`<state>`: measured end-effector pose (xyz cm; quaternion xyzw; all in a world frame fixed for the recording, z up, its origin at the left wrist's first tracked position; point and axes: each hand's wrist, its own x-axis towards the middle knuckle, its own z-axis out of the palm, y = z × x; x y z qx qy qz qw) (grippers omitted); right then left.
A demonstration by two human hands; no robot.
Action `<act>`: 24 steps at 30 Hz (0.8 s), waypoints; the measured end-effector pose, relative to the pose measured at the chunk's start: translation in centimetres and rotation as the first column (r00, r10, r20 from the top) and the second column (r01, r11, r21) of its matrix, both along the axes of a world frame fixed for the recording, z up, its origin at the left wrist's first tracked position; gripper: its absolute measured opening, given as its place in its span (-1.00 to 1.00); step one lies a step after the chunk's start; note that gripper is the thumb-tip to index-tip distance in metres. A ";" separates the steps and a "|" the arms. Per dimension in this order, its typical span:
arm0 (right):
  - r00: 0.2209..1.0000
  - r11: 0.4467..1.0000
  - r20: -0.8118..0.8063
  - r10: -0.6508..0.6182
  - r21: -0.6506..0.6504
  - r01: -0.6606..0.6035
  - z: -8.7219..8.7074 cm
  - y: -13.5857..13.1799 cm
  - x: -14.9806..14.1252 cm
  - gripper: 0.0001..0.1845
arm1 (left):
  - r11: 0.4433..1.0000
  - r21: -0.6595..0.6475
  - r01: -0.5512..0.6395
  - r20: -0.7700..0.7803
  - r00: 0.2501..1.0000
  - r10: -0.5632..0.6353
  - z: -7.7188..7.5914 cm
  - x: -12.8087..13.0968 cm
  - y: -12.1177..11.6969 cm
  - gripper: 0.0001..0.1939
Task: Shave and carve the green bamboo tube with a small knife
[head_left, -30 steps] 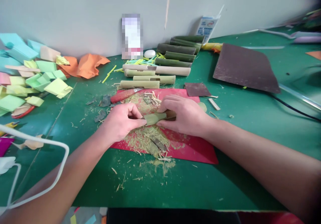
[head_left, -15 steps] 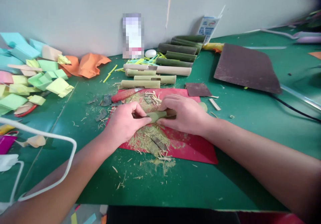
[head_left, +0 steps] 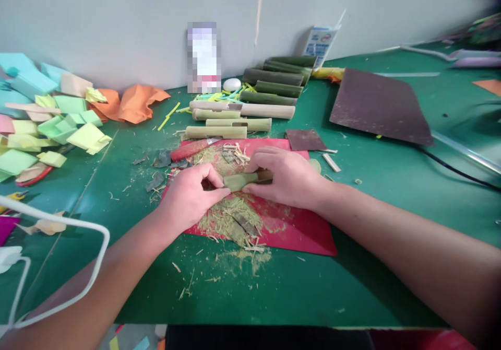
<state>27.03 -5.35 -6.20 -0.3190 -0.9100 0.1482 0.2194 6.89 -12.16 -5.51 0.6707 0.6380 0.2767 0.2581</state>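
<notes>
Over a red mat strewn with pale green shavings, both hands work one short piece of green bamboo. My right hand is wrapped around its right end. My left hand is closed at its left end, thumb and fingers pinched against the tip; whatever small thing it may hold there is hidden. A red-handled knife lies on the mat's far left corner, apart from both hands.
Peeled and dark green bamboo sections lie in rows behind the mat. A large sandpaper sheet and a small one lie right. Coloured paper pieces pile at left. A white cable loops near left; a black cable runs right.
My left hand has shifted slightly along the bamboo's left end, its fingers curling tighter. My right hand keeps its grip. The view has drifted a little.
</notes>
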 end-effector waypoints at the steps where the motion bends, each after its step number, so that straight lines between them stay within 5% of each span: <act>1: 1.000 1.000 0.000 0.002 0.006 -0.002 0.0 0.0 0.0 -0.76 | 1.000 0.017 -0.015 0.006 1.000 0.015 -0.1 0.0 0.0 -0.82; 24: 1.000 1.000 0.005 0.012 -0.018 -0.012 0.2 -0.1 0.1 -0.77 | 1.000 -0.021 -0.019 0.090 0.996 0.021 0.2 0.1 0.5 -0.80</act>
